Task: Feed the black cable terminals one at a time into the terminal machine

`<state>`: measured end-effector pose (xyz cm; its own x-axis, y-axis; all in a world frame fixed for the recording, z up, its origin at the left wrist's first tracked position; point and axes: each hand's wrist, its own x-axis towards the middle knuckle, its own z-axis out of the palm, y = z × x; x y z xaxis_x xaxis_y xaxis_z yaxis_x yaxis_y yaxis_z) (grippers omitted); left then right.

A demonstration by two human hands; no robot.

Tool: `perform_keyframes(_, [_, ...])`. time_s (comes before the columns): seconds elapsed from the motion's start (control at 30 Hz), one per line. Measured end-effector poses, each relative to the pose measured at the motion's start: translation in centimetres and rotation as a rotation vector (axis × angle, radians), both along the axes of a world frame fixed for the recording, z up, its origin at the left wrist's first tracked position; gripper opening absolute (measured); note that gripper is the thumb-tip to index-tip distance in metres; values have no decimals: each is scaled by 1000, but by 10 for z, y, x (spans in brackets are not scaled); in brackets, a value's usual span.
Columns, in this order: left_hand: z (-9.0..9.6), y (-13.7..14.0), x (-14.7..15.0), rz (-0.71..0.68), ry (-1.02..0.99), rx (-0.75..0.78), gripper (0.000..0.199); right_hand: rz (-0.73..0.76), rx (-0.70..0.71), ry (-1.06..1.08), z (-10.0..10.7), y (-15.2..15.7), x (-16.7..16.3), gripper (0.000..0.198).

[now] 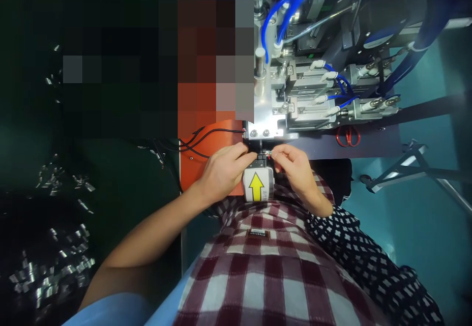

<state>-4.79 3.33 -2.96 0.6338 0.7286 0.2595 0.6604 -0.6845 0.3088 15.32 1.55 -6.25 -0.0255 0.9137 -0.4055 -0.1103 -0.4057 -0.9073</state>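
Note:
My right hand (295, 169) is closed in a pinch at a small piece with thin coloured wires (268, 153), too small to make out fully. On the other side of the same narrow spot is my left hand (225, 169), its fingers bent and pressed together at a dark fixture (260, 160). Whatever those left fingertips hold, if anything, is hidden. Right below the fixture sits a white label with a yellow arrow (257, 186), pointing away from me. Black cables (221, 130) run across the orange surface (193, 168) beside my left hand.
A metal machine head (266, 114) stands just beyond my hands. To its right are pneumatic cylinders (309, 77) with blue air hoses (295, 9). Red-handled scissors (348, 136) lie at the right. Shiny small metal pieces (51, 277) are at the left. A pixelated area covers the upper left.

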Motion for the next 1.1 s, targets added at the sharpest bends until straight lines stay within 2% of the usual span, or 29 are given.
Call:
perform_keyframes(0.27, [-2, -1, 1, 5, 4, 23, 30, 20, -71, 39, 3, 0, 1, 12])
perform_keyframes(0.5, [-2, -1, 0, 11, 27, 18, 29, -34, -152, 188, -4, 2, -1, 11])
perform_keyframes(0.63, [-1, -1, 1, 7, 22, 33, 29, -41, -183, 213, -1, 1, 0, 14])
perform_keyframes(0.8, [-2, -1, 1, 3, 29, 16, 31, 4, -104, 38, 10, -7, 0, 25])
perform_keyframes(0.9, [-4, -1, 0, 3, 9, 31, 30, 12, -43, -94, 11, -12, -3, 24])
perform_keyframes(0.97, [-4, -1, 0, 2, -4, 37, 30, 14, 38, -225, 12, -15, -4, 19])
perform_keyframes(1.1, [-5, -2, 1, -1, -12, 45, 30, 31, 287, -588, 17, -17, -4, 12])
